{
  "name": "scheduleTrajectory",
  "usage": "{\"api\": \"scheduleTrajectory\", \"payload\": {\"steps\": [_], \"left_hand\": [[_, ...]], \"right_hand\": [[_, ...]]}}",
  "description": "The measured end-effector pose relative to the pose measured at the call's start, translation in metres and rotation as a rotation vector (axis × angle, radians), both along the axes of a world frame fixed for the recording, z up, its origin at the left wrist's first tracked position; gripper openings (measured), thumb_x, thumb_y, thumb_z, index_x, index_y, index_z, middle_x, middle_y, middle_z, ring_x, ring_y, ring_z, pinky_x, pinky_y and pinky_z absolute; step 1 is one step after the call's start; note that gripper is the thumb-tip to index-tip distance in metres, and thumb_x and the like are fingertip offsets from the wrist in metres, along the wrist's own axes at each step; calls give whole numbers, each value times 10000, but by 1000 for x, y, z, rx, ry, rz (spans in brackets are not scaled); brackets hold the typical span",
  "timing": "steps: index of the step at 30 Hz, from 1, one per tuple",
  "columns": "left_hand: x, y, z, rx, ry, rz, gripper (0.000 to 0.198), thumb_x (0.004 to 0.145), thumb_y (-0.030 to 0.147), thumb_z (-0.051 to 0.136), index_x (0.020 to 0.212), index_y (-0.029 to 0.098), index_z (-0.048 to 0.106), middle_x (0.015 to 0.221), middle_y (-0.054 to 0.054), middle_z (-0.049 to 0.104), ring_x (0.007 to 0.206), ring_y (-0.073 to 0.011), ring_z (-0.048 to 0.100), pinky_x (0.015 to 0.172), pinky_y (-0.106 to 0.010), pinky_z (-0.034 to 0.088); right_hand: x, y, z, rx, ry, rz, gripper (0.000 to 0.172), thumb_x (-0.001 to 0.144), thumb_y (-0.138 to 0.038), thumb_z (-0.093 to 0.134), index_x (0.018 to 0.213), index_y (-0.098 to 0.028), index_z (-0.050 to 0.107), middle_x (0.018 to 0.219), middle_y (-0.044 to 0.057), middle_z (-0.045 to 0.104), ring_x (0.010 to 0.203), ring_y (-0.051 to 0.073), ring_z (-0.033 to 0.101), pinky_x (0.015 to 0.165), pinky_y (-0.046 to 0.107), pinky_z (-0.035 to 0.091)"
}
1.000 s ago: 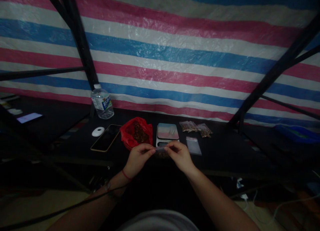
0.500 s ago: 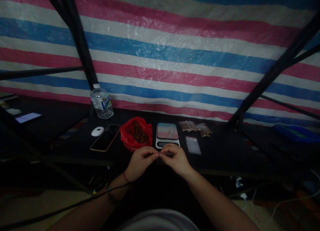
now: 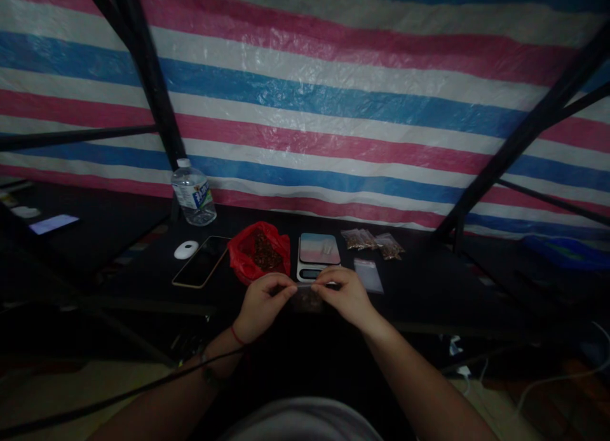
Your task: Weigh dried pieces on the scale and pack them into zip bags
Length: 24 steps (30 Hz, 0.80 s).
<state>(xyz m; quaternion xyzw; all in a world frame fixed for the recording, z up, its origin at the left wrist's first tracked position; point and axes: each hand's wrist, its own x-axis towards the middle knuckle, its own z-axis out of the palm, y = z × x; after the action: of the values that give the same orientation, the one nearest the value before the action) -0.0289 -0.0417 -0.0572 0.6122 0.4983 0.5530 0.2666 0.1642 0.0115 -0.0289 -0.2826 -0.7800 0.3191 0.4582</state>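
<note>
Since half a second ago the two hands have drawn a little apart again, so that the small clear bag (image 3: 305, 296) is stretched between them once more; before, the fingertips were almost touching.

The left hand (image 3: 261, 304) is closed in a pinch on the left end of the bag's top edge, and the right hand (image 3: 347, 296) is closed in a pinch on the right end. The bag hangs between them, just above the near edge of the dark counter (image 3: 429, 295); it is dim, and what it holds cannot be made out.

Just beyond the left hand lies a red plastic bag (image 3: 257, 255), open, with dark brown bits inside. Just beyond the right hand sits a small scale (image 3: 318, 255) with a shiny top. To the right of the right hand, near it, an empty flat clear bag (image 3: 368, 276) lies on the counter, and farther beyond that are two filled little bags (image 3: 372, 243) side by side. Away to the left of the left hand lie a phone (image 3: 201, 262) face up and a white oval object (image 3: 186, 250), and well beyond them stands a water bottle (image 3: 193, 194) against the striped tarp (image 3: 333, 98).
</note>
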Motion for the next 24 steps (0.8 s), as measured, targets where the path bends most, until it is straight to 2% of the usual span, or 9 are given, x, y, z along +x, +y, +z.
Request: {"api": "scheduleTrajectory", "payload": {"steps": [5, 8, 10, 13, 16, 18, 20, 22, 24], "left_hand": [[-4, 2, 4, 6, -4, 24, 119, 751, 263, 661, 706, 161, 702, 753, -40, 709, 713, -152, 653, 680, -242, 509], [-4, 1, 4, 15, -44, 28, 123, 746, 270, 663, 709, 160, 701, 745, -38, 708, 704, -151, 653, 669, -239, 515], [-3, 1, 3, 12, -80, 39, 129, 741, 277, 665, 710, 157, 700, 738, -38, 706, 694, -151, 651, 663, -241, 522], [-2, -1, 1, -3, -113, 67, 141, 747, 290, 662, 709, 159, 698, 733, -39, 701, 701, -156, 650, 686, -257, 535], [-1, -1, 0, -18, -145, 37, 151, 740, 300, 671, 794, 164, 709, 890, -66, 709, 800, -173, 661, 759, -288, 548], [0, 1, -2, -57, -187, -1, 303, 719, 303, 693, 994, 177, 683, 1060, -88, 680, 875, -184, 662, 779, -305, 555], [0, 4, -5, -121, -232, -16, 463, 714, 312, 696, 1150, 187, 605, 1129, -103, 653, 916, -189, 661, 787, -311, 558], [-1, 8, -8, -179, -263, -15, 460, 721, 330, 684, 1144, 177, 588, 1091, -104, 666, 934, -193, 660, 817, -319, 551], [-1, 12, -12, -212, -277, -13, 399, 709, 345, 687, 1057, 165, 614, 1045, -101, 681, 935, -200, 661, 848, -332, 541]], "right_hand": [[7, 7, 5, -51, 11, -36, 84, 718, -256, 730, 660, -198, 709, 690, 38, 690, 659, 159, 636, 635, 267, 491], [3, 6, -2, -131, 46, -41, 125, 740, -282, 704, 657, -192, 678, 694, 30, 671, 669, 153, 616, 628, 259, 480], [-3, 2, -9, -212, 83, -29, 107, 753, -297, 686, 747, -191, 669, 756, 24, 669, 695, 146, 610, 634, 252, 482], [-9, -5, -16, -340, -2, 129, 253, 708, -290, 724, 936, -203, 654, 862, 14, 678, 728, 145, 618, 643, 252, 497], [-4, -2, -16, -394, -116, 243, 270, 692, -257, 733, 951, -208, 671, 882, 12, 698, 776, 165, 641, 715, 288, 516], [6, 12, -13, -417, -1, 160, 272, 684, -269, 743, 938, -209, 669, 886, 16, 706, 799, 176, 652, 747, 303, 517], [23, 36, -12, -463, 221, 19, 351, 660, -315, 766, 971, -216, 638, 892, 17, 708, 779, 177, 658, 693, 286, 517], [42, 68, -13, -521, 375, -96, 423, 681, -384, 748, 1045, -227, 601, 888, 21, 704, 702, 163, 649, 556, 239, 479], [61, 101, -17, -502, 426, -234, 416, 682, -451, 731, 990, -198, 611, 829, 28, 690, 615, 137, 614, 470, 200, 411]]}}
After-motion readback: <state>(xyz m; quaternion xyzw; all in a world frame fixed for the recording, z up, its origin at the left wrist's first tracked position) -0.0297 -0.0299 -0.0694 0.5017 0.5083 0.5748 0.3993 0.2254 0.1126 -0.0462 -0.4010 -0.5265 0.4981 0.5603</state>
